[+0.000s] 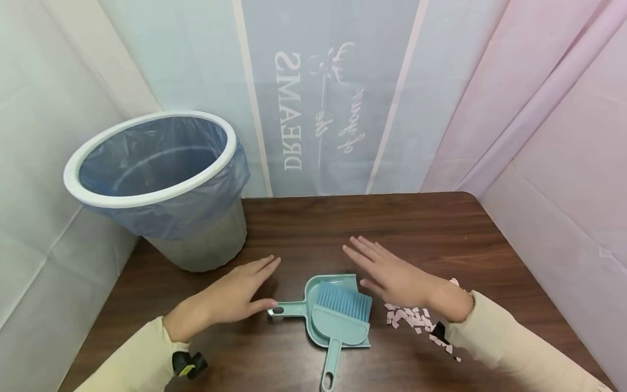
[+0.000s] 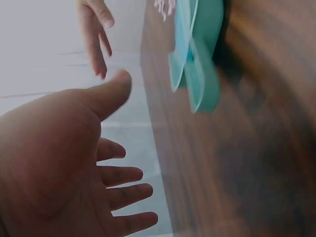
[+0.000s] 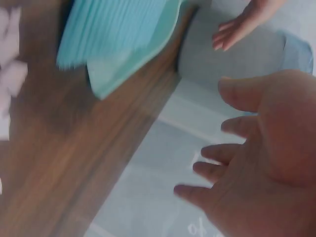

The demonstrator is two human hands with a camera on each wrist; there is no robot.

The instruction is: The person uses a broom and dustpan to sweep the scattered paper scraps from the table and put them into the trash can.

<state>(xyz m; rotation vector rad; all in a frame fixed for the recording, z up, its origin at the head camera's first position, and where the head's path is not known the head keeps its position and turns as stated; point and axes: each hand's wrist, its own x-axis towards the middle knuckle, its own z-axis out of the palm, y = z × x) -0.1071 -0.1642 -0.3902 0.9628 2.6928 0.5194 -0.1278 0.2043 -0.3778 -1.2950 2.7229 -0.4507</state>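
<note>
In the head view a teal dustpan [image 1: 311, 294] lies on the dark wood table, its handle pointing left. On top of it rests a matching hand brush [image 1: 340, 325], bristles in the pan and handle toward the near edge. My left hand [image 1: 232, 291] hovers with straight fingers, its thumb overlapping the end of the dustpan handle in this view. Across from it, my right hand [image 1: 397, 275] is held out flat above the table, right of the pan. Neither hand holds anything. Small pale paper scraps [image 1: 409, 317] lie scattered below the right wrist.
A grey bin [image 1: 210, 245] with a white rim and a blue liner bag [image 1: 196, 209] stands at the back left of the table [image 1: 313, 228]. Fabric hangings [image 1: 338, 98] with lettering rise behind the far edge, and pale cloth encloses both sides.
</note>
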